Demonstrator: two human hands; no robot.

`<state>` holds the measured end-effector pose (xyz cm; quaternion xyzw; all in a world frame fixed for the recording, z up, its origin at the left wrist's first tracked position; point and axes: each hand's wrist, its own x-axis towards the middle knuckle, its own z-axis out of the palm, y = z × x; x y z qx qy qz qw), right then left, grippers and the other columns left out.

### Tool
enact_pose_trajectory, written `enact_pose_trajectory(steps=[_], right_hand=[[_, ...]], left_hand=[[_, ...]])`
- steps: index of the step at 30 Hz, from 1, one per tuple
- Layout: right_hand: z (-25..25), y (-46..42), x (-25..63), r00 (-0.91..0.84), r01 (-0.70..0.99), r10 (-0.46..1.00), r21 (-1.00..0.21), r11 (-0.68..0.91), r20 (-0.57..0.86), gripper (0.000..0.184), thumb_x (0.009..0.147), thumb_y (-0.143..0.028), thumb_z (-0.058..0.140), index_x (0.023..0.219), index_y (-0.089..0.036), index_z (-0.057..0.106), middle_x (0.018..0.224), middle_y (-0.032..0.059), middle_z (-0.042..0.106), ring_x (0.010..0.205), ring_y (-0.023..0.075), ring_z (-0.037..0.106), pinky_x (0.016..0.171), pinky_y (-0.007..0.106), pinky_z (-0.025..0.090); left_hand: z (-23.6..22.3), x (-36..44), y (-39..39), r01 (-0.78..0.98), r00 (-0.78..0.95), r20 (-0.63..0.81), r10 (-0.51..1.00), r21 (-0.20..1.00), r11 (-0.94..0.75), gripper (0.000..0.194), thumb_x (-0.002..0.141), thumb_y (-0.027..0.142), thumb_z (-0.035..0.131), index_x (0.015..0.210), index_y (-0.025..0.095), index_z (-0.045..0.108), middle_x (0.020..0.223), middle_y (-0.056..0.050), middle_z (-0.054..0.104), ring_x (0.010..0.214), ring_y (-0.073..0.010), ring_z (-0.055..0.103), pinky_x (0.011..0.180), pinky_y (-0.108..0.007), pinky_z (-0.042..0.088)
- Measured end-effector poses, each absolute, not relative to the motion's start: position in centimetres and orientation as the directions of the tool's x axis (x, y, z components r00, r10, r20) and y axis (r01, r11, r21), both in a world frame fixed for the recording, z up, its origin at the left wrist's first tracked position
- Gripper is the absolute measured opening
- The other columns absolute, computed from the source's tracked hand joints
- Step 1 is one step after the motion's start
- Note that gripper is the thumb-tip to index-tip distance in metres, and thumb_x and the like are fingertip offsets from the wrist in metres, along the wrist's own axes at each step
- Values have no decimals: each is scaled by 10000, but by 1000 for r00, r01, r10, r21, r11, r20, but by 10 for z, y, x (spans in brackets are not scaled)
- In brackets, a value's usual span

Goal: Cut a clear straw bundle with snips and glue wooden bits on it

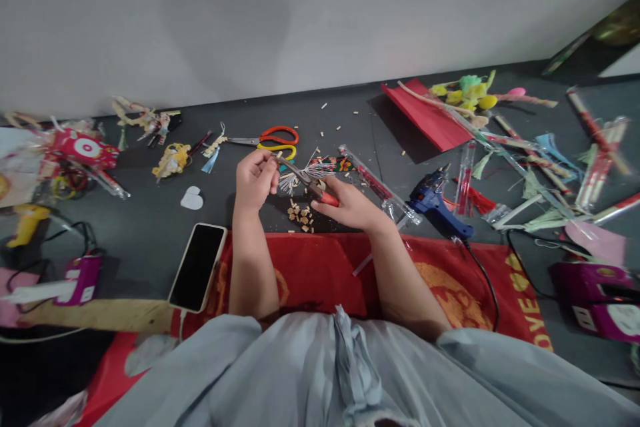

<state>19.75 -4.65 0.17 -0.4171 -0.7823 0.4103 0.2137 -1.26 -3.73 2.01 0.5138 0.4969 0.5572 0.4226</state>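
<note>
My right hand [345,203] is closed around pliers [316,188] with red handles. Their jaws point up and left, toward the fingertips of my left hand [257,177]. That hand is closed in a pinch by the plier tips; a small pale piece shows there, but what the fingers hold is too small to make out. Just beyond the pliers lies a bundle of thin white wires [295,180]. Below the hands, a little heap of short beige pieces [300,215] rests on the dark table. Scissors [265,141] with orange and yellow handles lie behind my left hand.
A blue glue gun [437,203] lies to the right, its cord running toward me. At left is a phone [199,267] on a red cloth [325,267]. Red paper [430,113], plastic-wrapped sticks [603,160] and purple boxes [597,297] occupy the right side. A wall stands behind.
</note>
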Motion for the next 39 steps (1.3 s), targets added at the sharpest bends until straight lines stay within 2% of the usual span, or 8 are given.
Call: enact_pose_trajectory(steps=[6, 24, 39], right_hand=[[2, -46, 198, -579, 445, 815, -838, 317, 1, 353, 809, -546, 506, 886, -203, 479, 771, 8, 551, 679, 160, 506, 661, 313, 411], [4, -47, 196, -548, 477, 836, -834, 279, -33, 345, 807, -543, 491, 865, -204, 473, 759, 14, 540, 685, 165, 489, 665, 309, 380], [4, -48, 195, -533, 441, 846, -857, 266, -12, 354, 807, -541, 503, 884, -198, 466, 750, 7, 545, 663, 156, 481, 643, 296, 372]], left_hand=[[22, -13, -38, 45, -97, 161, 982, 987, -157, 323, 733, 477, 664, 698, 197, 507, 457, 82, 452, 305, -31, 387, 282, -164, 296], [18, -9, -33, 45, -134, 153, 979, 988, -148, 360, 733, 538, 648, 686, 198, 539, 427, 62, 473, 319, -44, 399, 294, -176, 297], [19, -4, -32, -54, -151, 168, 974, 983, -177, 354, 752, 527, 638, 706, 188, 547, 467, 58, 493, 345, -38, 433, 312, -157, 305]])
